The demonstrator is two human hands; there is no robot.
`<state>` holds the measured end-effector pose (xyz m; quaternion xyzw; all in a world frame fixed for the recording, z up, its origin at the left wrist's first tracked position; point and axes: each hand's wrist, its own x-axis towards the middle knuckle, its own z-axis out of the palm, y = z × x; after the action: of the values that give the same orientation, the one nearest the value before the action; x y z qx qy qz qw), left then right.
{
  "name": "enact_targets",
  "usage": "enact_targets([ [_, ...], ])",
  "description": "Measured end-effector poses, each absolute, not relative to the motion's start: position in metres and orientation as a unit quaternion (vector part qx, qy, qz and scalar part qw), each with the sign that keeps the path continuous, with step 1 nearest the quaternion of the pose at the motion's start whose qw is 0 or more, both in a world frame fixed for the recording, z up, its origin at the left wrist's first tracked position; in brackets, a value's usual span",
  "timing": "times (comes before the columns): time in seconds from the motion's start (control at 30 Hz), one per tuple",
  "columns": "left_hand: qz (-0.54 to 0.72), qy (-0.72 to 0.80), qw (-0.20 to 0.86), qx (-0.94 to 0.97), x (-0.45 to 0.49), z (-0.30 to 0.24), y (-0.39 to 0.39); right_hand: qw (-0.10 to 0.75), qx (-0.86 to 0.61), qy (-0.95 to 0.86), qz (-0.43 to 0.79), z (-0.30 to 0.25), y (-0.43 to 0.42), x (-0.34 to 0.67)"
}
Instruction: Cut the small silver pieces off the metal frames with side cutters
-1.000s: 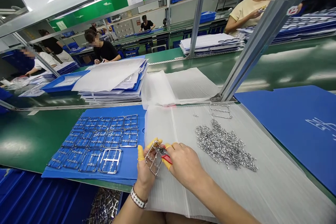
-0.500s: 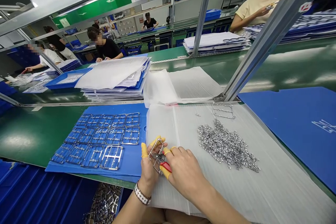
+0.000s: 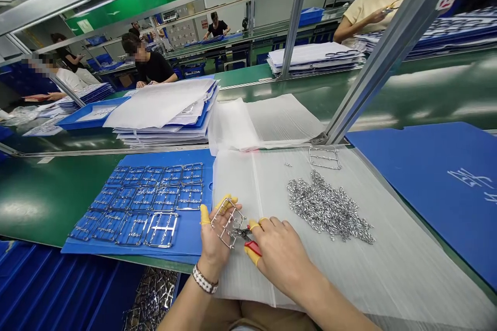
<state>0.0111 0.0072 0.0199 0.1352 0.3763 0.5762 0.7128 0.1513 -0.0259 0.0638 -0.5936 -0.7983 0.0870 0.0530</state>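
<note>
My left hand (image 3: 216,238), with yellow finger cots, holds a small shiny metal frame (image 3: 226,223) tilted over its palm. Red-handled cutting pliers (image 3: 253,247) are gripped in my right hand (image 3: 280,253), which wears yellow cots too. The pliers' dark jaws touch or lie just over the frame's right side; whether they grip a bar I cannot tell. On the white foam sheet (image 3: 330,279) to the right lies a heap of small silvery metal pieces (image 3: 326,204). Rows of similar metal frames (image 3: 161,229) rest on a blue sheet (image 3: 182,253) at the left.
A lone metal frame (image 3: 324,158) lies behind the heap. Stacked sheets (image 3: 163,108) stand beyond the metal rail, and a slanted post (image 3: 373,67) rises at right. A blue board (image 3: 435,165) covers the right side. Below the left edge is a bin of metal frames (image 3: 151,297). Several co-workers sit beyond.
The pliers have drawn back to the right, from the frame's middle toward its right side. My left hand has turned the frame, showing more of its face. The camera view has shifted slightly.
</note>
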Motion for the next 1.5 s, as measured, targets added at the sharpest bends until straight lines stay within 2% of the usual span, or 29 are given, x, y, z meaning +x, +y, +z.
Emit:
enact_targets([
  [0.63,0.614,0.369,0.679,0.157,0.016,0.019,0.009,0.019,-0.583,-0.807,0.095,0.064,-0.025,0.143],
  [1.5,0.609,0.358,0.686,0.173,0.014,0.02,0.007,0.024,-0.618,-0.782,0.08,0.06,-0.009,0.155],
])
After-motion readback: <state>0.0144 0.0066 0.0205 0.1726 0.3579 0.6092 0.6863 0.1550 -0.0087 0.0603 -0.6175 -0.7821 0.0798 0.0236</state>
